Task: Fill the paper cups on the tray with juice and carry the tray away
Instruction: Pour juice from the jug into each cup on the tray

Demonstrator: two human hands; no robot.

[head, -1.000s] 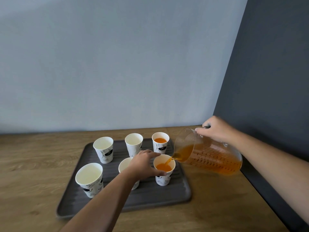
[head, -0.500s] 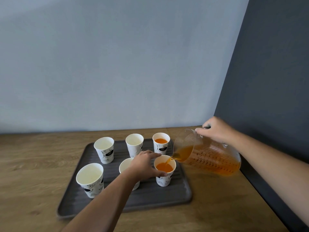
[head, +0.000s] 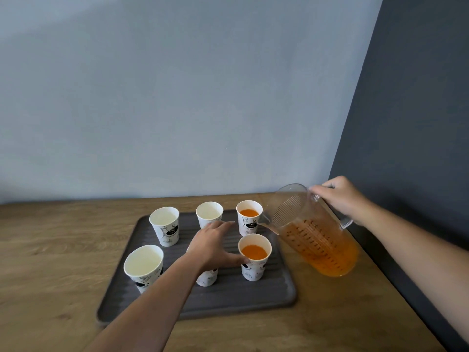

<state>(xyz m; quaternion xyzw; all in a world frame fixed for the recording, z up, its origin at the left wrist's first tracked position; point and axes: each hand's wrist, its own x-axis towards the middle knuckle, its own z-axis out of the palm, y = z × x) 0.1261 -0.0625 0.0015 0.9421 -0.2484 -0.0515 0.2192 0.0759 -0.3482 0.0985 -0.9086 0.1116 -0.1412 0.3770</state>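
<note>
My left fingers (head: pixel 223 226) are spread loose over the tray, gripping nothing, with the thumb (head: pixel 238 260) touching the side of the near-right cup (head: pixel 254 257). My left hand (head: pixel 212 246) hangs above the near-middle cup (head: pixel 207 278), hiding its mouth. My right hand (head: pixel 341 196) is wrapped tight around the handle of the clear pitcher (head: pixel 314 235), held in the air just right of the tray.

The surface is a wood-grain table (head: pixel 50 250) set in a corner: a pale blue-grey wall (head: pixel 177 97) runs along its back edge and a dark grey wall (head: pixel 418 123) along its right.

The dark ribbed tray (head: pixel 241 295) lies flat on the table, its long axis running left to right. It carries 6 white printed paper cups in 2 rows of 3, all upright. The far-right cup (head: pixel 249 217) and the near-right cup hold orange juice; the far-left cup (head: pixel 165 224), far-middle cup (head: pixel 209 213) and near-left cup (head: pixel 144 266) show white insides.

The pitcher tilts up and to the left, its long axis slanting from the juice-filled base at lower right to the open mouth at upper left. Its spout (head: pixel 265 222) points left toward the 2 right-hand cups, between them and just beside the tray's right edge. I see no stream leaving the spout.
</note>
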